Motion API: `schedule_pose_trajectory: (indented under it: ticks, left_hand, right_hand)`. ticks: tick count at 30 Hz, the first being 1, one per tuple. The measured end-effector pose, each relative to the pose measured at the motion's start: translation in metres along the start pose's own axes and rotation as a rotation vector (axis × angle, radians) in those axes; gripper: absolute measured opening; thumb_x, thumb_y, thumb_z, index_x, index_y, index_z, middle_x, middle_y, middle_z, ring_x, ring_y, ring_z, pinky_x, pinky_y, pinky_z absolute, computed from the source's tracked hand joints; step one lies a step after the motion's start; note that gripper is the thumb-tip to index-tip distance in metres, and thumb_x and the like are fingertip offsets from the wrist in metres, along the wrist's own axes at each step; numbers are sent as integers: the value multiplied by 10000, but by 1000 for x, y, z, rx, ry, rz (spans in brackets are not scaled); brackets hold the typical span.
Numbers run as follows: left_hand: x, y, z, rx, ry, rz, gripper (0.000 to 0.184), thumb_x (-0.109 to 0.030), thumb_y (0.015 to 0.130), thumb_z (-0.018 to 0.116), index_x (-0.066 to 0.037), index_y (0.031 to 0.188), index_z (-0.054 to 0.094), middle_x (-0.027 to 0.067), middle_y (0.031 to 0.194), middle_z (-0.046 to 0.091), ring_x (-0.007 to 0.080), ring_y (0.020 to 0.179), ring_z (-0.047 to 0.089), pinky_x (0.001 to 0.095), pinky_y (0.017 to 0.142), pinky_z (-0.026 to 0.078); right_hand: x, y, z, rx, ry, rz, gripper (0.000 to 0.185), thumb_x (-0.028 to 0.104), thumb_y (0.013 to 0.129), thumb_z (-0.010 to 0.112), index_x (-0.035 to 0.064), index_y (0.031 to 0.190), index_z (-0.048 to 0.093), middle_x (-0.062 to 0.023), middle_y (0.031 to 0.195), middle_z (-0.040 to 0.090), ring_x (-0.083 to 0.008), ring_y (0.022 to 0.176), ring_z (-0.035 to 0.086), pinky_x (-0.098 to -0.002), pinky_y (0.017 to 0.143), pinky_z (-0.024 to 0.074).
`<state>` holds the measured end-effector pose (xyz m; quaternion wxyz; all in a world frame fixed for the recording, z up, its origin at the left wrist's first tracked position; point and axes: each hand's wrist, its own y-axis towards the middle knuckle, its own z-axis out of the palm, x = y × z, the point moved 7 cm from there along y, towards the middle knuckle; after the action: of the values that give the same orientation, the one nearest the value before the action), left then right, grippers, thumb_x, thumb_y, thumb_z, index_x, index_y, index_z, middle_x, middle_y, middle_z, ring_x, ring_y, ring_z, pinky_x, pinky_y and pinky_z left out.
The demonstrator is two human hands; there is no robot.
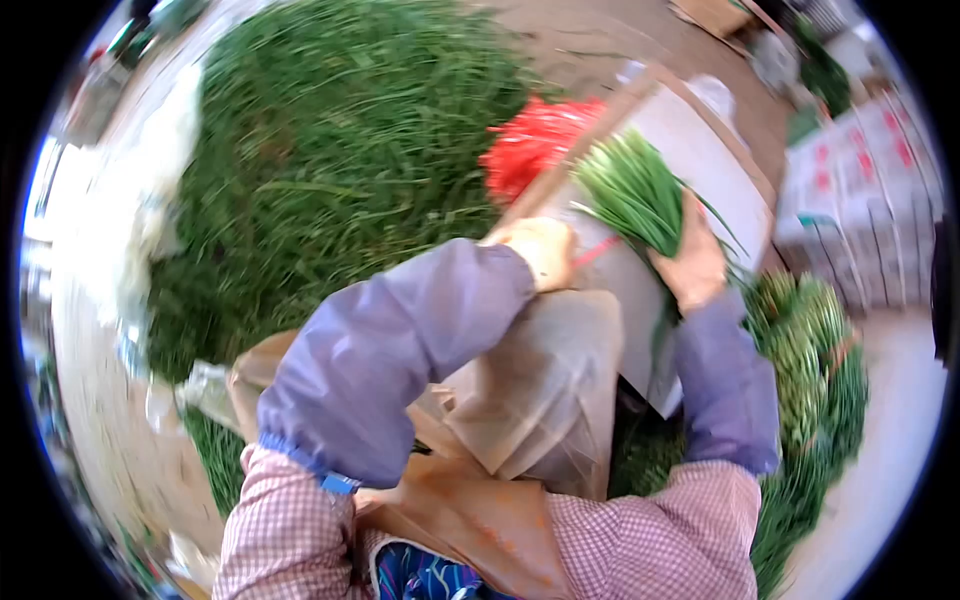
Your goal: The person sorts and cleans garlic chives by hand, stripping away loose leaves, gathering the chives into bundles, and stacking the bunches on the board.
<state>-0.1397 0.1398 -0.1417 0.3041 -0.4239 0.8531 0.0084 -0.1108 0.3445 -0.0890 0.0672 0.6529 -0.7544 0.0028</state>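
Step looked like banding: right hand closed round green bunch over worktop, left hand blurred beside red strip, its grip impossible to tell, next move seemingly calling for steady bunch, taut strip.

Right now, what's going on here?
A person's right hand holds a bunch of greens over a white board. The left hand is by a red strip; blur hides whether it holds it. A loose heap of greens lies to the left, more bunches to the right.
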Motion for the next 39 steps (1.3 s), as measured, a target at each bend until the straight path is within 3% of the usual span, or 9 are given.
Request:
schedule_pose_trajectory:
  ticks: [4,8,11,14,16,19,27,32,39]
  left_hand:
    - [17,-42,-16,-62,-213,-88,540,-535,850,566,-20,772,708,227,780,674,345,754,679,453,704,542]
    - [25,-57,-17,-152,-134,-113,403,-410,683,716,-28,813,721,194,810,686,317,761,685,438,682,551]
    - [54,-107,-53,-200,-172,-56,369,-386,705,701,-59,874,723,174,841,689,327,787,677,446,689,548]
    - [96,-205,-87,-260,-184,-84,356,-374,735,682,-99,960,714,146,873,693,330,837,669,447,726,541]
    - [131,-297,-102,-293,-183,-216,369,-377,765,663,-115,1022,701,126,910,696,322,885,664,437,765,535]
    - [171,-461,-103,-506,-326,-581,387,-391,821,637,-127,1101,677,105,979,698,288,934,665,397,807,530]
    - [190,-784,194,-1656,-1213,-1225,299,-155,915,613,19,1158,606,116,955,683,166,866,649,291,788,532]
    - [175,-945,325,-2157,-751,-1671,249,-121,908,589,15,1114,623,104,955,693,153,830,644,266,752,519]
    - [263,-1065,373,-1784,-526,-1943,357,-141,888,553,32,1200,572,193,1111,662,280,1034,642,344,921,499]
  right_hand:
    - [22,-2,7,159,262,-161,992,188,639,788,-15,1460,271,-240,1425,419,-350,1304,437,-362,1092,350]
    - [-16,-1,2,304,-165,-166,1191,295,637,794,83,1528,33,-294,1354,475,-397,1227,506,-407,1035,398]
    - [37,12,-44,535,-542,-154,685,299,694,773,47,1289,545,-219,1005,678,-375,939,657,-416,861,501]
    - [173,-5,-83,668,-653,-280,610,458,841,576,75,1315,548,-216,1191,606,-382,1108,573,-434,960,432]
    - [238,-1,-74,454,-329,-657,364,208,776,721,13,1073,648,-188,892,681,-328,793,659,-388,753,515]
    - [381,-47,-60,394,72,-1172,431,141,807,685,11,1203,572,-201,958,663,-333,820,645,-389,754,507]
    - [696,-297,21,881,377,-1689,336,148,826,651,-2,1126,626,-146,884,670,-273,815,654,-360,765,511]
    - [812,-459,109,1111,287,-1861,364,248,828,639,24,1115,635,-163,953,674,-311,924,642,-391,834,494]
    - [921,-611,198,857,368,-2022,566,286,809,688,103,1317,518,-204,1244,557,-370,1173,519,-422,993,414]
